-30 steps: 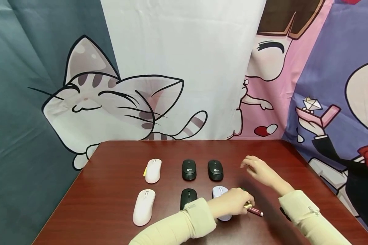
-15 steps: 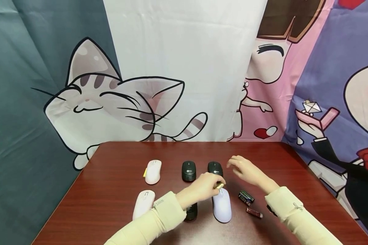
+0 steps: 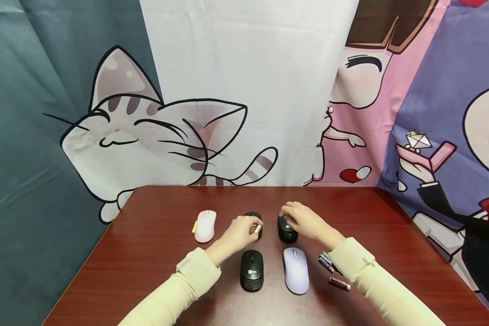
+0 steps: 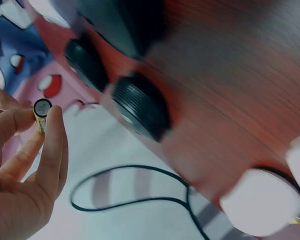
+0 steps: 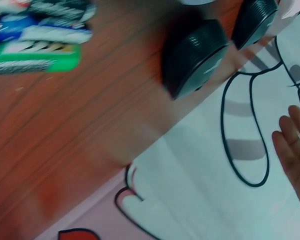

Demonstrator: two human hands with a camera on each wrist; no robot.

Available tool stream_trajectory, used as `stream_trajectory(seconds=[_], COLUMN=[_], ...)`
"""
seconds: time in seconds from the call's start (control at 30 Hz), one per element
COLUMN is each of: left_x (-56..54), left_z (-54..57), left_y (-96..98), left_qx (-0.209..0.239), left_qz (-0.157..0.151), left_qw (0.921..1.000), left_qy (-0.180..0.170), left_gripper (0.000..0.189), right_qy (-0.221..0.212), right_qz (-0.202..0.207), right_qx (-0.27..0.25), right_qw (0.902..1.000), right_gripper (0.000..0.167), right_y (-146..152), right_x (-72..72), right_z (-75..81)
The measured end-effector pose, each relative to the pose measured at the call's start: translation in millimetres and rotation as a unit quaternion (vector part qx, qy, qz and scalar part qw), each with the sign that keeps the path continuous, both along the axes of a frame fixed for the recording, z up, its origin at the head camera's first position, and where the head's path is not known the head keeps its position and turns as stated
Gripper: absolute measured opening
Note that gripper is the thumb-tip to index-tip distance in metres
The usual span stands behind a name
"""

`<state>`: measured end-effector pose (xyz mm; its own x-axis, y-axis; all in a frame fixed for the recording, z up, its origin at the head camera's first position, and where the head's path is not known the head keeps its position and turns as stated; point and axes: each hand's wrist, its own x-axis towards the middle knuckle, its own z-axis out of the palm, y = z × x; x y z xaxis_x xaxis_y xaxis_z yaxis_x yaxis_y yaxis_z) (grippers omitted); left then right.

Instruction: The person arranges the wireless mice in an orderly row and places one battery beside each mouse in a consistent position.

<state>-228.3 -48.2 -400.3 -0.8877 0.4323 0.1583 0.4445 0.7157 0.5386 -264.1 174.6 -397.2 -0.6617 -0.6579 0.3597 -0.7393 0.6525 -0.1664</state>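
My left hand (image 3: 241, 232) pinches a small gold battery (image 4: 42, 111) between thumb and fingers, its flat end facing the left wrist camera. In the head view this hand overlaps the back-middle black mouse (image 3: 252, 214). My right hand (image 3: 305, 221) holds nothing. Its fingers, relaxed in the right wrist view, overlap the front of the back-right black mouse (image 3: 287, 234). Nearer on the table are another black mouse (image 3: 251, 270) and a lavender mouse (image 3: 296, 270). Several batteries lie beside my right sleeve, a green and dark group (image 3: 326, 261) and a dark red battery (image 3: 339, 283).
A white mouse (image 3: 205, 226) sits at the back left, with a yellow object (image 3: 194, 227) showing beside it. My left sleeve (image 3: 187, 283) hides the other white mouse in the head view. Behind the reddish-brown table (image 3: 118, 267) hangs a cartoon-printed cloth (image 3: 244, 59).
My left hand has carried the gold battery left and back from beside the loose batteries, past the lavender mouse. My right hand has shifted left to the back-right black mouse.
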Motion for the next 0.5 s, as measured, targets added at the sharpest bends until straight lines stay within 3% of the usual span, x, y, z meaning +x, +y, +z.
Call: stream_trajectory(seconds=[0.27,0.5], left_x=[-17.6,-25.7], left_z=[-5.6,-10.2], left_y=[-21.5,-25.9], left_qx=[-0.029,-0.029], left_qz=[0.054,0.082], left_qw=[0.9969,0.9955], left_qy=[0.049,0.036], left_gripper=[0.028,0.025], right_qy=[-0.045,-0.053], right_qz=[0.002,-0.005], right_qx=[0.021,0.001], right_qw=[0.9987,0.9986], right_gripper=[0.025,0.016], right_y=[-39,-69], right_x=[-9.2,-15.1], right_z=[2.6,1.3])
